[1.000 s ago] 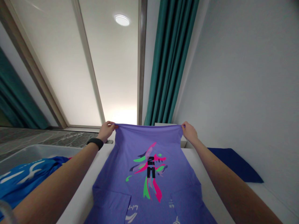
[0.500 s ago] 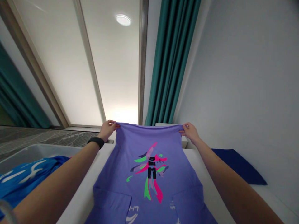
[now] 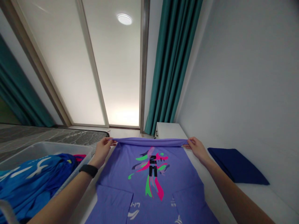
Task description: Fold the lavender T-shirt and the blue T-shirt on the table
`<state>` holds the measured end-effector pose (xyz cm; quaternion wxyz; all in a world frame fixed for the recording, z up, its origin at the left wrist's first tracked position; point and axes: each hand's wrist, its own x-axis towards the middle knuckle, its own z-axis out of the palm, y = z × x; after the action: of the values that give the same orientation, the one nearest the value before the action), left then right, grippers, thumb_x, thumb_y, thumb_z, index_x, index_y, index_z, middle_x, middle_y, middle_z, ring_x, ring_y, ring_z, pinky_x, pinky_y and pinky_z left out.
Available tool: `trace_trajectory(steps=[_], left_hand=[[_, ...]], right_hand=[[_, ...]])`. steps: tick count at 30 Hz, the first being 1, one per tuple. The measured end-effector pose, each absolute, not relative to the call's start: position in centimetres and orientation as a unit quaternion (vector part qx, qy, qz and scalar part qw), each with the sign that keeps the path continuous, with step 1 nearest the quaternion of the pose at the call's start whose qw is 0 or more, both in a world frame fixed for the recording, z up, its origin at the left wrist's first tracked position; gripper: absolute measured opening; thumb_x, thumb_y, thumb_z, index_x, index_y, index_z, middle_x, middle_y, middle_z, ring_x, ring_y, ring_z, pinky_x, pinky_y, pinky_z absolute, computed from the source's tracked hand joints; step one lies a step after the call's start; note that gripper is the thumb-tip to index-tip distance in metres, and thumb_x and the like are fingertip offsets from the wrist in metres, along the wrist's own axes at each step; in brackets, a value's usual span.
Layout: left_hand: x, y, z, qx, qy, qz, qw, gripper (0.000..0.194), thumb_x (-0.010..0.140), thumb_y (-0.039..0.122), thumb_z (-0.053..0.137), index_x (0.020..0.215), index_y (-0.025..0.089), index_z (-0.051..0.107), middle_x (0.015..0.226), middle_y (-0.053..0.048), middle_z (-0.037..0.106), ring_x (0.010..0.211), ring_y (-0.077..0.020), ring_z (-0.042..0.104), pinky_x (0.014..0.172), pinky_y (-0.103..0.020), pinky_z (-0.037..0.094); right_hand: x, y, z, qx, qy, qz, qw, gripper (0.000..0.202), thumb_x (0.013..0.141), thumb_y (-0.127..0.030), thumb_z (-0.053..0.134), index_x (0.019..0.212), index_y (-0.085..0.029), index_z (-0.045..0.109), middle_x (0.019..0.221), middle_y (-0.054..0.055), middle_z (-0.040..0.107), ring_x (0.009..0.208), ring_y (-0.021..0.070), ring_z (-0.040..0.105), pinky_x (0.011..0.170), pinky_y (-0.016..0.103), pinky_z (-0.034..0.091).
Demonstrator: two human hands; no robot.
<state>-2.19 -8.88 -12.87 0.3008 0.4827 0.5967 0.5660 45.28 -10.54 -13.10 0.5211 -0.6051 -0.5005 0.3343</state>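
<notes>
Yeah, the left hand (image 3: 104,150) and right hand (image 3: 196,147) pinched opposite corners of this purple printed cloth shirt (image 3: 151,183) mid-frame, probably so it sat taut.

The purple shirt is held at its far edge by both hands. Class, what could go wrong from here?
1. The left hand and right hand hold just the ends of the far edge of the purple shirt, so one end might slip.
2. That edge looks turned over, so it could crease.

Purple shirt (image 3: 140,183) with pink, green and black print (image 3: 153,171), navy cloth (image 3: 238,166), teal curtain (image 3: 175,62).
</notes>
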Motion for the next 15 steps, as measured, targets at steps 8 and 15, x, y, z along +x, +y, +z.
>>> trace_trajectory(steps=[8,15], left_hand=[[-3.8,-12.2,-15.8,0.603,0.672,0.399,0.158,0.018,0.076,0.038,0.047,0.074,0.023,0.057,0.068,0.0,0.066,0.073,-0.0228,0.064,0.069,-0.031,0.047],[-3.7,-12.9,-15.7,0.616,0.722,0.299,0.095,0.031,0.084,0.048,0.041,0.07,0.023,0.053,0.067,-0.002,0.065,0.07,-0.0239,0.064,0.064,-0.03,0.043]], right_hand=[[45.9,-14.9,-17.0,-0.619,-0.571,0.291,0.455,0.027,0.08,-0.05,0.052,0.078,-0.023,0.055,0.068,0.003,0.068,0.056,0.0177,0.062,0.049,0.027,0.044],[45.7,-15.3,-18.3,-0.629,-0.57,0.229,0.476,0.022,0.079,-0.045,0.051,0.072,-0.025,0.057,0.068,0.003,0.067,0.066,0.0205,0.064,0.063,0.031,0.051]])
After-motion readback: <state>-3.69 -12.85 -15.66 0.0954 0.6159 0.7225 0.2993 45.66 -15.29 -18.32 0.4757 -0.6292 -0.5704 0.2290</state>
